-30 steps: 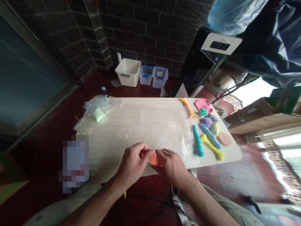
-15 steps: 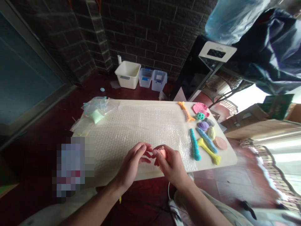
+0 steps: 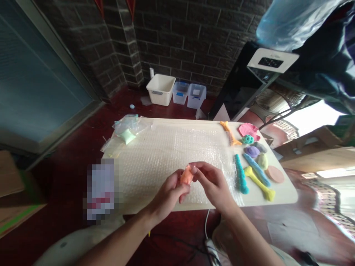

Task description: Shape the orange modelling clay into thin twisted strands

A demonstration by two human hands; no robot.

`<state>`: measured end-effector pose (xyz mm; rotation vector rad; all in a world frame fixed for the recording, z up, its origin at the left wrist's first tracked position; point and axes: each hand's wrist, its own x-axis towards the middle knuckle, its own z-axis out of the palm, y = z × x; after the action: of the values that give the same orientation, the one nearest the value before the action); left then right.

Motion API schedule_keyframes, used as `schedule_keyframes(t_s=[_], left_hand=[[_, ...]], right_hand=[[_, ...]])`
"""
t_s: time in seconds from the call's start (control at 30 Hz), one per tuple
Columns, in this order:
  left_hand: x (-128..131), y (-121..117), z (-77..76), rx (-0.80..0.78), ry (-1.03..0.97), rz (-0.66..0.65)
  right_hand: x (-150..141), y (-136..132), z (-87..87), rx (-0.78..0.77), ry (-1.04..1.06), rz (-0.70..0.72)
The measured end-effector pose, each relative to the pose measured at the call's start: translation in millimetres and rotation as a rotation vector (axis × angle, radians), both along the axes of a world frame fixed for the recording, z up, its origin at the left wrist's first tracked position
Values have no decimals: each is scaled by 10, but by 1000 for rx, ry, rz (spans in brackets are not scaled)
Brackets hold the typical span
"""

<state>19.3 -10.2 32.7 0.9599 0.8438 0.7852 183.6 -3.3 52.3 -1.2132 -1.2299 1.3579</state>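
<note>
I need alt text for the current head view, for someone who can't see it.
A left hand and a right hand hold a small orange lump over a pale table partly covered with bubble wrap. Along the table's right side lie colourful shaped pieces, including a teal strip and a yellow bone-shaped piece; clear plastic bags sit at the far left.

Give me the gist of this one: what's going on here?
A person is handling an orange lump above a table partly covered with bubble wrap. The left hand holds the lump while the right hand pinches at its upper end. Toward the right side lie other coloured pieces, among them a teal one, a blue one and a yellow one.
</note>
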Motion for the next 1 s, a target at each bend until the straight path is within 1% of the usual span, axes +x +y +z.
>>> schedule_keyframes(t_s=[0.07,0.13,0.27,0.33,0.43,0.5,0.57,0.63,0.7,0.87,0.93,1.0], left_hand=[[-26,-2,-6,46,23,-9],[-29,-10,-11,84,55,27],[-7,-20,16,168,150,74],[5,-26,34,203,195,88],[31,-45,24,157,189,132],[52,-58,-10,96,120,166],[67,-62,-49,61,61,193],[66,-54,-78,58,58,204],[48,-39,-94,73,85,183],[-27,-5,-132,114,167,54],[-49,11,-160,110,165,42],[-59,34,-186,83,134,67]], right_hand=[[39,22,-24,-49,60,-8],[69,27,-37,-69,92,-13],[96,21,-16,-48,86,-17],[72,17,-15,-40,119,-37],[-31,-6,-65,-44,257,-129],[-115,-26,-122,-100,351,-171],[-167,-39,-176,-157,388,-182],[-168,-40,-206,-157,355,-191],[-124,-34,-205,-132,280,-166],[44,3,-135,-79,23,25],[111,28,-126,-54,0,25],[170,53,-135,-33,7,-42]])
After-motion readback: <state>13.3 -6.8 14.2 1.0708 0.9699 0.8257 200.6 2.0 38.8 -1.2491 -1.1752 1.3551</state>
